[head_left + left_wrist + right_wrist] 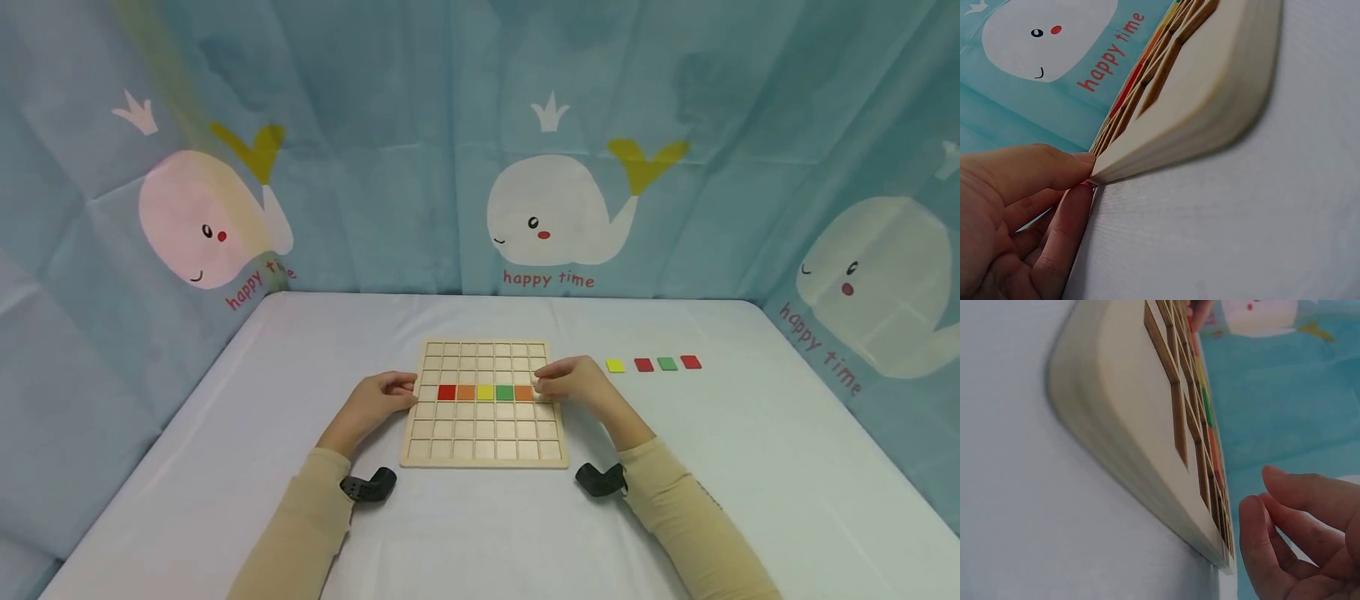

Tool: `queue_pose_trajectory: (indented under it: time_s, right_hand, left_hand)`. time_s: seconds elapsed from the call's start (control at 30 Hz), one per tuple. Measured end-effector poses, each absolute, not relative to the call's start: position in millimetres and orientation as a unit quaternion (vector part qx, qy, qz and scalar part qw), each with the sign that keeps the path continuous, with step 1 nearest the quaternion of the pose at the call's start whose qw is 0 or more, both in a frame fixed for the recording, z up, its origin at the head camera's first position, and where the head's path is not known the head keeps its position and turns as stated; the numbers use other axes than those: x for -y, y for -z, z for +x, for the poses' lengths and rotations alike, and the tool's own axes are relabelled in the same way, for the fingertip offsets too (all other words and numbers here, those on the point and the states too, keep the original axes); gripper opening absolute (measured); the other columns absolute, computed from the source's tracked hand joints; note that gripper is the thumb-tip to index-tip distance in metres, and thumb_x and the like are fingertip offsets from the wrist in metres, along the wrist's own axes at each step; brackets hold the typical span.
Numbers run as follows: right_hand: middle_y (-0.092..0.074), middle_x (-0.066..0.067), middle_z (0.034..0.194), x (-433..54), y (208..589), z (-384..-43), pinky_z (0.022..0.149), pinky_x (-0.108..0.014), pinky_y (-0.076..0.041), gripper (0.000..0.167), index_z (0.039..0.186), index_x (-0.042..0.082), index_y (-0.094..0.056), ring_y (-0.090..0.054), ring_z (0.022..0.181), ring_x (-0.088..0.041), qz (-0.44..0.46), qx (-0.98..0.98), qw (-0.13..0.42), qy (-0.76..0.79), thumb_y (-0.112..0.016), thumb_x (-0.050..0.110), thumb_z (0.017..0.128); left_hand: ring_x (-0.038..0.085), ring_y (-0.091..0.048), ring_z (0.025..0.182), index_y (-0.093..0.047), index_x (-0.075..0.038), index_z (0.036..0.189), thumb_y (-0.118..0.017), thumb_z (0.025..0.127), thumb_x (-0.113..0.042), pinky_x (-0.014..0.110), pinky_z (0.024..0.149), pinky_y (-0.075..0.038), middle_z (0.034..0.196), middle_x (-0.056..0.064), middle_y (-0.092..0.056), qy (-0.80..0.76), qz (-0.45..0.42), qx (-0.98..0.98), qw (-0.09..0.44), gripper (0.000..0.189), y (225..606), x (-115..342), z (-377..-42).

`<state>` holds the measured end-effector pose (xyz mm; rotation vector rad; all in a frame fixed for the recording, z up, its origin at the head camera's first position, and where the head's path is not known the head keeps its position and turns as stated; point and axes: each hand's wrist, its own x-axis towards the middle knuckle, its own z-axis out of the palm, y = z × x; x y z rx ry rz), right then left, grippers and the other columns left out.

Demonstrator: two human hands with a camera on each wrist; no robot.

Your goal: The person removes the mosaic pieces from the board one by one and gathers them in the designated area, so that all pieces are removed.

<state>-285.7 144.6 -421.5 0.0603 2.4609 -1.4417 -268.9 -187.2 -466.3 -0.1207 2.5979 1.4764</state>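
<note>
A wooden grid board [484, 463] lies flat on the white table. Across one of its rows run a red tile [446, 392], an orange tile [466, 392], a yellow tile [485, 392], a green tile [505, 392] and another orange tile [523, 392]. My left hand [377, 397] pinches the board's left edge, thumb above and a finger below, as the left wrist view shows. At the right end of the tile row, my right hand [576, 383] hovers with loosely bent fingers [1257, 525]. Nothing shows between its thumb and fingertips. That hand partly covers the row's last cell.
Right of the board lie a loose yellow tile [615, 366], a red tile [643, 365], a green tile [667, 364] and a second red tile [691, 362]. A blue curtain [375, 208] with printed whales encloses the table [480, 533] at the back and sides.
</note>
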Motion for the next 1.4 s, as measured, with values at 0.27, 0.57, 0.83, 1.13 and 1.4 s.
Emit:
queue_pose_trajectory:
  time_s: [0.27,0.57,0.83,1.13,1.4]
  right_hand:
    - [-0.076,-0.007,0.102,-140.3,426.0,-286.4,0.082,-0.028,-0.051,0.027,0.110,0.004,-0.074,-0.067,0.081,-0.010,0.013,-0.862,0.148,0.485,-0.077,0.015,0.085]
    - [-0.077,-0.006,0.099,-139.9,431.2,-286.0,0.079,-0.027,-0.054,0.027,0.111,0.004,-0.074,-0.069,0.079,-0.009,0.021,-0.862,0.152,0.483,-0.077,0.015,0.086]
    - [-0.076,-0.005,0.097,-137.9,430.8,-285.3,0.076,-0.026,-0.049,0.027,0.111,0.007,-0.075,-0.066,0.078,-0.013,0.015,-0.876,0.152,0.458,-0.076,0.018,0.087]
    - [-0.074,-0.006,0.101,-138.4,431.1,-284.5,0.072,-0.024,-0.048,0.025,0.110,0.007,-0.076,-0.063,0.080,-0.013,0.005,-0.885,0.146,0.442,-0.076,0.019,0.087]
    - [-0.074,-0.006,0.097,-137.4,431.0,-285.1,0.072,-0.024,-0.048,0.025,0.108,0.006,-0.076,-0.062,0.078,-0.013,-0.012,-0.886,0.147,0.440,-0.076,0.018,0.086]
  left_hand:
    - [0.019,-0.061,0.098,-0.062,-0.006,0.133,-0.072,0.089,-0.017,0.034,0.090,-0.047,0.108,0.008,-0.068,-0.490,-0.041,-0.868,0.074,0.046,466.4,188.3,-267.3]
    - [0.018,-0.061,0.098,-0.062,-0.005,0.132,-0.072,0.089,-0.016,0.035,0.091,-0.046,0.109,0.008,-0.068,-0.488,-0.041,-0.869,0.073,0.045,466.0,186.5,-267.0]
    - [0.018,-0.060,0.099,-0.062,-0.006,0.133,-0.072,0.089,-0.016,0.034,0.090,-0.046,0.110,0.009,-0.067,-0.491,-0.039,-0.867,0.074,0.046,464.0,186.6,-268.2]
    - [0.018,-0.060,0.099,-0.062,-0.007,0.133,-0.072,0.089,-0.017,0.034,0.091,-0.046,0.110,0.008,-0.067,-0.488,-0.045,-0.869,0.074,0.046,463.2,183.2,-268.5]
    - [0.018,-0.060,0.099,-0.062,-0.006,0.133,-0.072,0.089,-0.016,0.033,0.090,-0.046,0.112,0.009,-0.067,-0.484,-0.043,-0.871,0.071,0.046,464.3,184.9,-268.9]
